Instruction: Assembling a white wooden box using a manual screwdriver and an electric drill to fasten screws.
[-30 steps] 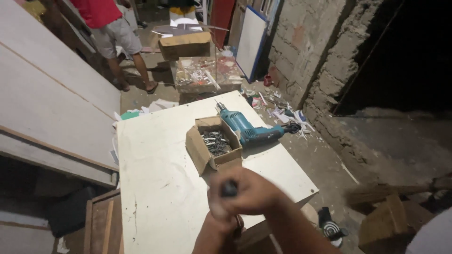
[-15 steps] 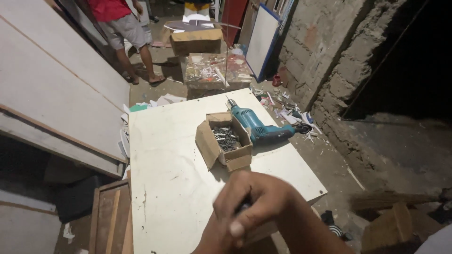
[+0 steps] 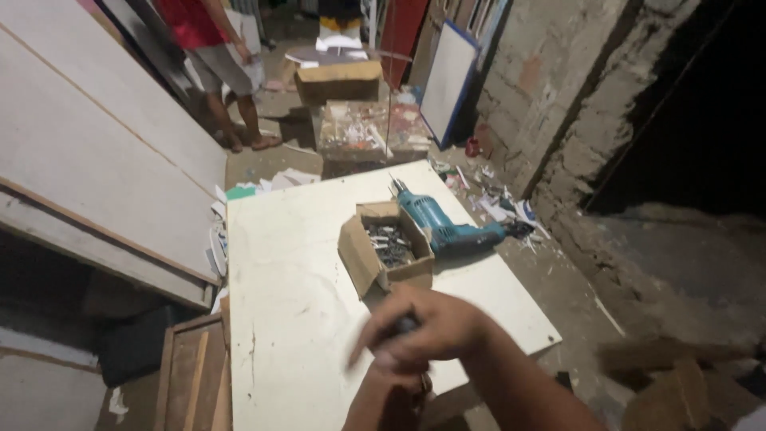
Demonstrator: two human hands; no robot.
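Cardboard box (image 3: 388,254) of screws beside teal drill (image 3: 441,225), right hand (image 3: 427,327) near.

open brown carton (image 3: 388,255) | on white board (image 3: 287,295) | second carton (image 3: 338,81) behind

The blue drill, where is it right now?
In the head view the blue drill lies on the white board, toward its far right side, against the right side of the open cardboard box of screws.

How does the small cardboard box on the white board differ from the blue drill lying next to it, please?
The cardboard box is brown, squarish and open-topped, with small dark metal pieces inside; the drill is blue, long and closed. The box stands on its base, while the drill lies on its side. Both rest on the white board, side by side, beyond the hands.
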